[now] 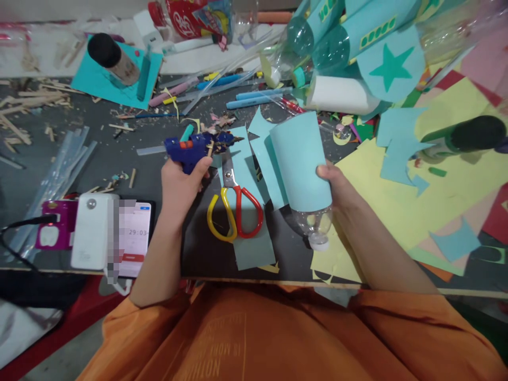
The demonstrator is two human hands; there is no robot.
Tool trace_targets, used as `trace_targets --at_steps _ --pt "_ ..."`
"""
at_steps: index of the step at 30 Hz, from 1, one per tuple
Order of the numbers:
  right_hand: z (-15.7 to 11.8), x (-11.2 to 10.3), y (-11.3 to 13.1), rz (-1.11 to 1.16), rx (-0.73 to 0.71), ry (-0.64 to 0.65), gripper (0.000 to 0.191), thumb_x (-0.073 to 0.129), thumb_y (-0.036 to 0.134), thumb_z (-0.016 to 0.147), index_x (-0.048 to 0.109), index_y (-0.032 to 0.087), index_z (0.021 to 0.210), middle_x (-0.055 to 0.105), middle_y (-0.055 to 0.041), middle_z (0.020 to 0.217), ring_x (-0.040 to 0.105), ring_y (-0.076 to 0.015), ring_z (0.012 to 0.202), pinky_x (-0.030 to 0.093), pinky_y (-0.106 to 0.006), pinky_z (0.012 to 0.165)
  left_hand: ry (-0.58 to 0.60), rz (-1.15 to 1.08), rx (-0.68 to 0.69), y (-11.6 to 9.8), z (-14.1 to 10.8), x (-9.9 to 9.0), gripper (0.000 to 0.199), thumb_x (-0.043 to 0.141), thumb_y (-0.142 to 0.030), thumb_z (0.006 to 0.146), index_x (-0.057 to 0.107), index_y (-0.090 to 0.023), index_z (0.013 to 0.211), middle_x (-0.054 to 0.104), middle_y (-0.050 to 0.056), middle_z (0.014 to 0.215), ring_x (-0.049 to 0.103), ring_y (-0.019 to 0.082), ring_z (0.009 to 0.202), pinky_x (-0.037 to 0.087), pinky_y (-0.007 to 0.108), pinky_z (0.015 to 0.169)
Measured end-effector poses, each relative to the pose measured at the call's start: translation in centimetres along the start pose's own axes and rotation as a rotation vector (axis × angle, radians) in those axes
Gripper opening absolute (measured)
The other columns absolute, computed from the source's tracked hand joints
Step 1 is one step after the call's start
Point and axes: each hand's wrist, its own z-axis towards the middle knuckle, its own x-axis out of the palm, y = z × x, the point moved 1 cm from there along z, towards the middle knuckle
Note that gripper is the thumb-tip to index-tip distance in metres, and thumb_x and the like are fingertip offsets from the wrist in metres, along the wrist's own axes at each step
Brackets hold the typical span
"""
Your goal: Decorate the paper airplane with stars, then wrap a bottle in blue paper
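My left hand point(180, 185) is wrapped round a dark blue hot glue gun point(194, 151), its nozzle pointing right. In my right hand point(337, 185) is a clear plastic bottle point(313, 225), tilted with its white cap toward me. Light blue paper point(304, 164) wraps around the bottle's body, and my right thumb presses on its side. Between my hands, scissors point(238, 211) with one yellow and one red handle lie on the table, blades pointing away. Light blue paper scraps point(264, 174) lie beside the scissors and behind the wrapped bottle.
A phone point(141, 238), a white power bank point(93, 233) and clear glue sticks point(55, 185) are at left. Yellow paper sheets point(357, 211) spread under a dark-capped bottle point(476, 135) at right. Paper-wrapped bottles point(337, 42), pens point(257, 98) and a red-labelled bottle point(194, 18) crowd the back.
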Motion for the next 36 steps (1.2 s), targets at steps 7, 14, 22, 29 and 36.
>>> trace_targets --at_steps 7,14,22,29,36 --pt "0.2 -0.1 0.4 0.076 0.056 0.014 0.064 0.080 0.067 0.045 0.062 0.030 0.093 0.075 -0.0048 0.094 0.069 -0.0331 0.101 0.058 -0.047 0.082 -0.291 -0.117 -0.043 0.9 2.3 -4.1 0.061 0.089 -0.045 0.052 0.048 -0.022 0.090 0.059 -0.009 0.079 0.056 0.007 0.061 0.043 0.022 0.047" --pt "0.1 0.1 0.6 0.140 0.069 -0.033 0.070 0.084 0.065 0.040 0.067 0.026 0.095 0.076 -0.0039 0.091 0.069 -0.0287 0.091 0.059 -0.043 0.080 -0.232 0.088 -0.179 2.1 2.9 -7.2 0.022 0.066 -0.030 0.081 0.050 -0.021 0.093 0.054 -0.011 0.075 0.056 0.004 0.054 0.043 0.030 0.059" --pt "0.6 -0.1 -0.1 0.200 0.035 -0.060 0.068 0.086 0.066 0.037 0.069 0.026 0.090 0.076 -0.0042 0.087 0.071 -0.0312 0.096 0.062 -0.046 0.084 -0.211 0.401 -0.128 3.5 3.2 -8.9 0.021 0.062 -0.032 0.092 0.045 -0.022 0.083 0.062 0.004 0.101 0.056 0.035 0.129 0.032 0.063 0.092" --pt "1.1 0.3 -0.6 0.311 -0.087 -0.115 0.068 0.084 0.066 0.044 0.068 0.026 0.097 0.076 -0.0045 0.094 0.068 -0.0341 0.109 0.063 -0.049 0.088 -0.148 0.032 0.326 -0.8 0.1 -2.8 0.029 0.055 -0.049 0.093 0.063 -0.022 0.094 0.066 0.002 0.092 0.063 0.022 0.095 0.048 0.056 0.095" --pt "1.7 1.4 -1.3 0.358 -0.172 -0.091 0.059 0.075 0.070 0.056 0.064 0.026 0.094 0.075 -0.0053 0.094 0.066 -0.0373 0.118 0.060 -0.056 0.095 0.573 -0.717 -0.235 -2.7 -3.4 7.6 0.034 0.057 -0.019 0.078 0.056 -0.021 0.112 0.068 0.002 0.099 0.066 0.011 0.083 0.055 0.025 0.079"
